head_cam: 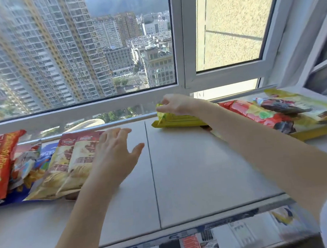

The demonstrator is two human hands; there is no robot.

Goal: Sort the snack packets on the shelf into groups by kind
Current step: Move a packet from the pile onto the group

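Grey shelf: we see the pale tiled shelf (181, 170) running under the window (78, 52), with a bare stretch in its middle and packets at both ends.
Left group: two cream noodle packets (69, 164) lie side by side, overlapping, next to a blue packet (44, 160) and an orange-red packet (0, 162) at the far left edge.
Right group: a red packet (254, 112) lies among a dark wrapper (280, 107) and a green-yellow packet (301, 104), all overlapping in a loose pile, with a yellow packet edge (312, 133) under them.
Yellow packet: the yellow packet (177, 120) lies flat at the back of the shelf, just beside the window frame, apart from the left group and touching or nearly touching the right pile.
Right hand: our right hand (175, 104) reaches across and its grip is pinching the upper left corner of the yellow packet, fingers pressed together on the film.
Left hand: our left hand (114, 151) hovers with its grip spread and holding nothing, over the right edge of the cream noodle packets; we cannot tell whether the palm touches them.
Done so far: we judge the cream pair as one kind already set together on the left.
Left to do: the right pile looks mixed, so we judge most of the sorting is ahead, starting with placing the yellow packet.
Below the shelf: blurred printed papers (204, 244) show under the front edge.
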